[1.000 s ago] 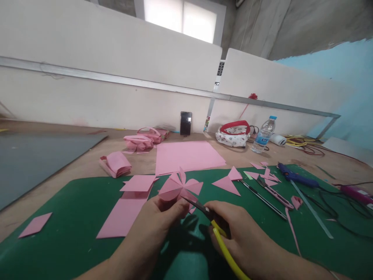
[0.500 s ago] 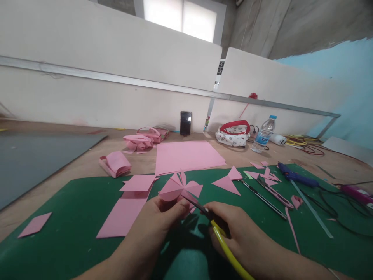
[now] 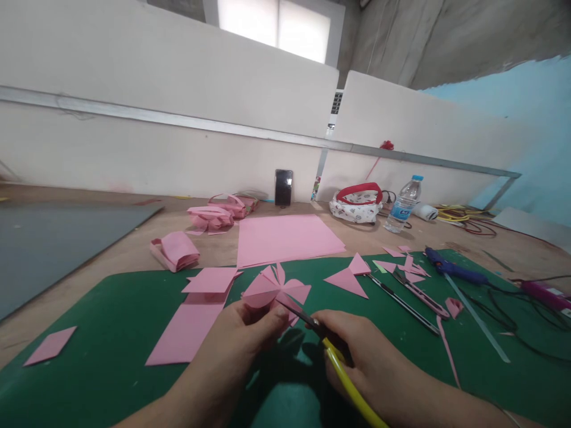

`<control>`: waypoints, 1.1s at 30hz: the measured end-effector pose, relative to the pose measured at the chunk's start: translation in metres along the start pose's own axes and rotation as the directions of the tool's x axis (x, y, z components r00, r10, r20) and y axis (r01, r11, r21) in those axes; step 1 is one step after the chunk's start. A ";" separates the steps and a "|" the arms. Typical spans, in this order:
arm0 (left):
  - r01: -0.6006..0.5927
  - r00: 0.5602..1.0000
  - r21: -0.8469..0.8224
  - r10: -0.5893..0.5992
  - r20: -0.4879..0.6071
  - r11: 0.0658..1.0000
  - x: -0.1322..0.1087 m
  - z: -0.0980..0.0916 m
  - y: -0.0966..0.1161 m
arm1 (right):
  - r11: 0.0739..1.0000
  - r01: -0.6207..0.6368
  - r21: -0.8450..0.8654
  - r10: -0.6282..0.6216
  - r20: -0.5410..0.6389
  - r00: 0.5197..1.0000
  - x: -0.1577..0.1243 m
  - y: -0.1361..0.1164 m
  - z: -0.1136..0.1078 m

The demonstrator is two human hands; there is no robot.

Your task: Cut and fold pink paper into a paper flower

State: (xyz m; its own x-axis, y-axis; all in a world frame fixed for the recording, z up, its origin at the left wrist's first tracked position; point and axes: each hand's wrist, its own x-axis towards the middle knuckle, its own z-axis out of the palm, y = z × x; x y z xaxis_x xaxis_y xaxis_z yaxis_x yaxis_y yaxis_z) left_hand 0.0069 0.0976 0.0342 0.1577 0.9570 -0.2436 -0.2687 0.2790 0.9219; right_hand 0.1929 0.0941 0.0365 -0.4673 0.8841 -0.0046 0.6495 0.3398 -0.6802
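Pinched between the thumb and fingers of my left hand (image 3: 254, 327) is a pink paper flower (image 3: 272, 290) with cut petals, raised over the green mat (image 3: 111, 333). My right hand (image 3: 352, 345) is closed around scissors with yellow handles (image 3: 348, 380). Their dark blades point left, and the tips touch or overlap the flower near its centre. Just left of the flower lie folded pink paper pieces (image 3: 191, 330). Right of it are pink triangles (image 3: 345, 282), and a slim cutter (image 3: 401, 303) lies beside them.
Behind the mat are a pink sheet stack (image 3: 285, 238), folded pink bundles (image 3: 176, 249), a phone (image 3: 284, 187), a white-and-red pouch (image 3: 357, 205) and a bottle (image 3: 401, 208). On the right lie a pink cutter (image 3: 423, 294), a blue glue gun (image 3: 455, 267) and black cables.
The view has shifted very slightly. Both hands, the paper flower and the scissors look nearly the same as before.
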 end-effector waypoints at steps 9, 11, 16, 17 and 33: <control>0.008 1.000 -0.029 -0.008 0.001 1.000 0.003 0.002 -0.001 | 1.000 -0.010 -0.003 0.010 0.017 1.000 0.001 -0.002 -0.001; 0.012 1.000 -0.022 -0.012 -0.003 1.000 0.004 0.002 -0.001 | 1.000 -0.007 -0.012 0.007 0.012 1.000 0.002 -0.002 -0.001; 0.015 1.000 -0.001 -0.015 -0.011 1.000 0.004 0.001 -0.001 | 1.000 -0.007 0.001 0.007 0.015 1.000 0.002 -0.001 -0.001; 0.012 1.000 0.002 -0.012 -0.009 1.000 0.004 0.000 -0.001 | 1.000 -0.011 0.005 0.011 0.019 1.000 0.002 0.000 -0.001; 0.036 0.999 0.070 -0.036 -0.007 0.997 0.001 -0.001 -0.002 | 0.990 -0.049 -0.129 0.044 -0.043 0.998 0.002 0.001 -0.001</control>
State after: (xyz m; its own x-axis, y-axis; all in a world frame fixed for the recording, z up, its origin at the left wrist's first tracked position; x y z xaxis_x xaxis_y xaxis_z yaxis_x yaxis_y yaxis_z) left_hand 0.0066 0.0982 0.0314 0.1609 0.9468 -0.2787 -0.1956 0.3074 0.9313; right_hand 0.1935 0.0966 0.0365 -0.4119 0.9112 -0.0027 0.7434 0.3343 -0.5793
